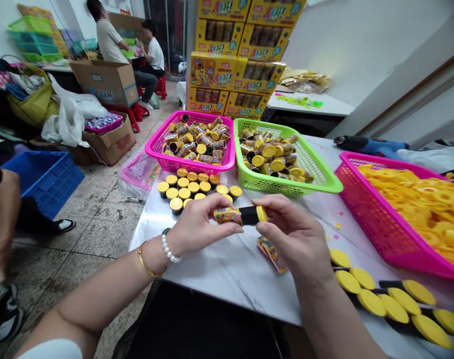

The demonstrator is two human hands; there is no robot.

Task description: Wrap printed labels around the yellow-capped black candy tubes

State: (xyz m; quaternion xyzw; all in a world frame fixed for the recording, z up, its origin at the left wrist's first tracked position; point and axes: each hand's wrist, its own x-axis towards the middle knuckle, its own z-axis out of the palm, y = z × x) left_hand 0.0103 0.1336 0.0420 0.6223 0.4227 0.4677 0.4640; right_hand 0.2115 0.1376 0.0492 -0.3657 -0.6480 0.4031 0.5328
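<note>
In the head view, the left hand [200, 222] grips a printed tube [228, 216] and the right hand [296, 232] its yellow cap [262, 213]. The tube is held sideways above the tabletop [219, 269], between the near edge and the green basket [287, 188].

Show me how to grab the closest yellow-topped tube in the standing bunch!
I'd pinch the tube around its black body, just under the yellow lid, coming from the near side. It stands upright, and its neighbours crowd behind it, while the near side looks open.
</note>
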